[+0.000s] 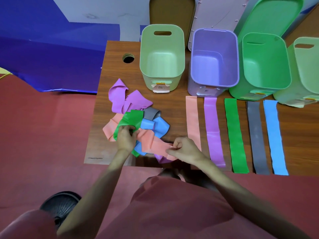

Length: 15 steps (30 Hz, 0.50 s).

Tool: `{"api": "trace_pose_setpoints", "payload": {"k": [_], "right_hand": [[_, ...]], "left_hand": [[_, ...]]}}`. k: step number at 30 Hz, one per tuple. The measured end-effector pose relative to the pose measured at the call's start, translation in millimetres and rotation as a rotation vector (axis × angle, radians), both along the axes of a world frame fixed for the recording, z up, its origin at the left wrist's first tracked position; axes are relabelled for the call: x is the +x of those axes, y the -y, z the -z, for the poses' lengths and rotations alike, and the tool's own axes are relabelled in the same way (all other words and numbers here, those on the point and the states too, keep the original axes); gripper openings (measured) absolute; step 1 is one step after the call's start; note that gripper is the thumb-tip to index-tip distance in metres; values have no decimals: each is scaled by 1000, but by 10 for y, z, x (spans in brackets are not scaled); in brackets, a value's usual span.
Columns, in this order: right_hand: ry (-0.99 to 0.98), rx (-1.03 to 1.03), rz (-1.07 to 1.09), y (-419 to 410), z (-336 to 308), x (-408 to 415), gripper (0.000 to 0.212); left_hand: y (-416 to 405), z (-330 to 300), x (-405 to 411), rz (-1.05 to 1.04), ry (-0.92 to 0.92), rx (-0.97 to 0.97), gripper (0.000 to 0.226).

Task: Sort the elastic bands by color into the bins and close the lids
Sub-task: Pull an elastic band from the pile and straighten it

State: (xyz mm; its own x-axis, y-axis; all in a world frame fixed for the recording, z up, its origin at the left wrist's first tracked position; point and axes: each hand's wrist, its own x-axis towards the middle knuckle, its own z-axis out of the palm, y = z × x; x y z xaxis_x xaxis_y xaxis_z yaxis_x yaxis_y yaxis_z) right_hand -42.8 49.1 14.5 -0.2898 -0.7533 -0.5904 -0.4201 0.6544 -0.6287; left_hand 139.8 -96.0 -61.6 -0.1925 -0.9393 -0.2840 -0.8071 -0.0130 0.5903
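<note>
Fingers, left hand (125, 137): we see them curled shut, pinching the green band (131, 120) at the near side of the pile.
Fingers, right hand (183, 149): we see them closed in a pinch on the end of a salmon band (151, 141), which runs between our two hands.
Pile (136, 121): tangled purple, green, salmon, blue and grey bands lie on the left half of the table (176, 116); part of the pile reaches the near edge.
Sorted strips: five flat bands lie side by side, apart from one another, on the right half: salmon strip (192, 118), purple strip (214, 131), green strip (235, 135), grey strip (257, 137), blue strip (274, 137). Their near ends sit at or over the table's near edge.
Bins: four open bins stand along the far edge: pale green bin (162, 56), purple bin (214, 57), green bin (264, 61), and a second pale green bin (305, 66) cut by the frame. We see no bands inside them.
Lids: a brown lid (170, 11), a pink lid (217, 12) and a green lid (272, 14) stand leaning behind the bins.
Open room: bare wood shows between pile and salmon strip, and around the cable hole (128, 58) at the far left corner.
</note>
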Motion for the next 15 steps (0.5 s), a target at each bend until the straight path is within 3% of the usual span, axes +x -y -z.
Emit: {"api": "trace_pose_setpoints", "payload": {"k": [3,10,15], "right_hand": [[-70,-18,-8,16,18,18,37],[-92,10,-9,-7,70,-15,18],[-111,-4,33,-72,76,-65,42]], "left_hand": [[-43,-1,-19,-23,-25,-11,16],[-167,-58,-42,-24,-54,-83,12],[-202,-120,-58,-42,-75,-171,6]]}}
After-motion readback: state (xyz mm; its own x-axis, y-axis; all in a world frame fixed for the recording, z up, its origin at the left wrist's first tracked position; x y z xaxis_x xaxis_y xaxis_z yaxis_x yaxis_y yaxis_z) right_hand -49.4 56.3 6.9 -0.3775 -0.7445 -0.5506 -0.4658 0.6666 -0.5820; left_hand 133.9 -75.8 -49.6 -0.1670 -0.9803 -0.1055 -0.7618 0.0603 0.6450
